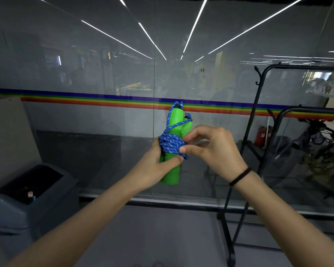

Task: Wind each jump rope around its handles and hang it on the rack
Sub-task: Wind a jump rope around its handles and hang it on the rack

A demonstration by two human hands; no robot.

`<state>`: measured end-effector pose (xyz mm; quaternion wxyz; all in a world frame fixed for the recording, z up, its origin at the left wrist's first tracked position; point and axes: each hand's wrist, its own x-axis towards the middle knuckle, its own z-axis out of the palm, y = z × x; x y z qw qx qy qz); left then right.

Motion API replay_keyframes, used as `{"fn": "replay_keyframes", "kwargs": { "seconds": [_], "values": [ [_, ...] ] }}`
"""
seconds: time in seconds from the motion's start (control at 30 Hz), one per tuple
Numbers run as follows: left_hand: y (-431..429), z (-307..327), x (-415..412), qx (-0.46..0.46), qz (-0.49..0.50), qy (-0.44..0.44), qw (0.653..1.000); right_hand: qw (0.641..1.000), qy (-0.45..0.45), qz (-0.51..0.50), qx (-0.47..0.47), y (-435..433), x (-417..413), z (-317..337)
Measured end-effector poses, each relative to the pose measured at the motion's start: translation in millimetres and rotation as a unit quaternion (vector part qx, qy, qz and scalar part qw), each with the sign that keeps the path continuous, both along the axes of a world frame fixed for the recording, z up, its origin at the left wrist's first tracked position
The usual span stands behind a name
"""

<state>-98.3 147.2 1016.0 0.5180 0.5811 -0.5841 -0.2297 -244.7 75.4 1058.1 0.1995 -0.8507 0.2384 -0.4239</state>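
Observation:
Two green handles (176, 120) of a jump rope are held upright side by side in front of me, near the middle of the view. Blue speckled rope (171, 142) is wound in several turns around their middle, and strands run up to the handle tops. My left hand (154, 166) grips the lower part of the handles, thumb pressed under the coil. My right hand (214, 149) pinches the rope at the coil's right side with thumb and fingertips. A black metal rack (262, 105) with a curled hook stands to the right, nothing hanging on its visible part.
A glass wall with a rainbow stripe (85, 99) stands just beyond my hands. A dark grey bin (27, 191) sits low at the left. The rack's base bars (229, 245) reach across the floor at the lower right. A red extinguisher (260, 134) is behind the glass.

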Motion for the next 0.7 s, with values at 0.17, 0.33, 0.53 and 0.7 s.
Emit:
{"fn": "replay_keyframes", "kwargs": {
  "seconds": [0.17,0.33,0.53,0.7],
  "values": [
    [0,1,0,0.0,0.033,-0.069,0.997,0.996,0.029,-0.029,-0.079,4,5,-9],
    [0,-1,4,0.016,0.048,-0.098,0.994,0.994,0.081,0.011,-0.068,-1,6,-10],
    [1,-1,7,0.052,0.063,-0.123,0.989,0.984,0.135,-0.014,-0.113,0,12,-16],
    [2,-9,11,0.084,0.055,-0.117,0.988,0.977,0.203,0.019,-0.067,-8,13,-19]
  ]
}}
